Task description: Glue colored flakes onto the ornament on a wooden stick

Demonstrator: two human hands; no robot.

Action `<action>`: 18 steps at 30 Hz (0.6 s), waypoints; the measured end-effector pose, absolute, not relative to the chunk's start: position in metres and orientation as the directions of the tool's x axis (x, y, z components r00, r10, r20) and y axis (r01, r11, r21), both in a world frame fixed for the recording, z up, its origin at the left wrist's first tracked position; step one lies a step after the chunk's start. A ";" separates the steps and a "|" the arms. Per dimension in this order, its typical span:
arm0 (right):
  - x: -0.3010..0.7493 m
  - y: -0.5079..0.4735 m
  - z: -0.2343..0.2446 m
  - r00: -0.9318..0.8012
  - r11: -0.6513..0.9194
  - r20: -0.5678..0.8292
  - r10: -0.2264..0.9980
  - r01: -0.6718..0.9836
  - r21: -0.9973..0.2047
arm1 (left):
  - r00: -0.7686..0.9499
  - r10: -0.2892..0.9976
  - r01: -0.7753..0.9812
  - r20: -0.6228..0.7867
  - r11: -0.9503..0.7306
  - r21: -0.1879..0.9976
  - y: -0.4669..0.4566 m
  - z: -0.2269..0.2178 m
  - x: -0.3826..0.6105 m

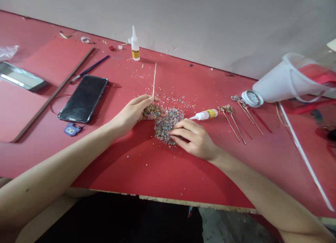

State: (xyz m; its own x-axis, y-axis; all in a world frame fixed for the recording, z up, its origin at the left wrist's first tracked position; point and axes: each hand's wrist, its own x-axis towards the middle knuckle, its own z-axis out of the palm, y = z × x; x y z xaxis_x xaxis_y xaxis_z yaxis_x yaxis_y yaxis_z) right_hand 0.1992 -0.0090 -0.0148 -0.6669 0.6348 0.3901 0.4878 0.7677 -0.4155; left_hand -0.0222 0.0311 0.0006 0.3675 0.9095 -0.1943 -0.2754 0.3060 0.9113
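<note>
My left hand point(138, 112) is closed on a hairpin point(154, 81). Its long thin stem points up towards the wall, and its ornate head, set with coloured bits, rests over the fingers. Just to the right lies a loose pile of small glittering multicoloured chips point(168, 126) on the red table. The bent fingers of my right hand point(191, 136) reach into this pile, thumb and fingertips drawn together at its right side. Anything between those tips is too small to make out. Behind my right hand a glue bottle point(207, 114) lies on its side, nozzle towards the pile.
Several more hairpins point(232, 120) lie at the right, near a tipped white bucket point(278, 82). Another glue bottle point(135, 49) stands upright by the wall. At the left are a phone point(84, 98), a brush point(89, 69) and a brown strip point(55, 92). Scattered chips dot the red table point(126, 180).
</note>
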 end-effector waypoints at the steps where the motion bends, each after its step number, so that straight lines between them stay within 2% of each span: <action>1: 0.199 -0.009 -0.015 -0.643 0.755 0.401 0.652 0.506 -0.417 | 0.372 0.909 -0.277 -0.191 0.304 0.911 0.031 0.000 -0.023; 5: 0.198 -0.008 -0.014 -0.540 0.689 0.429 0.725 0.576 -0.440 | 0.376 0.908 -0.282 -0.184 0.301 0.911 0.032 -0.001 -0.024; 10: 0.197 -0.007 -0.013 -0.584 0.714 0.414 0.699 0.529 -0.460 | 0.382 0.907 -0.284 -0.180 0.300 0.910 0.031 -0.001 -0.024; 14: 0.197 -0.007 -0.013 -0.527 0.664 0.404 0.748 0.585 -0.466 | 0.380 0.906 -0.287 -0.186 0.306 0.908 0.031 -0.001 -0.023; 18: 0.197 -0.008 -0.012 -0.603 0.721 0.400 0.690 0.527 -0.450 | 0.377 0.909 -0.281 -0.181 0.298 0.912 0.031 -0.001 -0.023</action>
State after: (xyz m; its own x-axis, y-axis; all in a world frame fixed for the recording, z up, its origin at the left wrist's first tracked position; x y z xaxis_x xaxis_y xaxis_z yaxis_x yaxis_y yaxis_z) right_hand 0.1967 -0.0082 -0.0122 -0.6030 0.6902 0.4000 0.5268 0.7210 -0.4502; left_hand -0.0235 0.0314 -0.0010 0.3768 0.9085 -0.1807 -0.2808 0.2979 0.9123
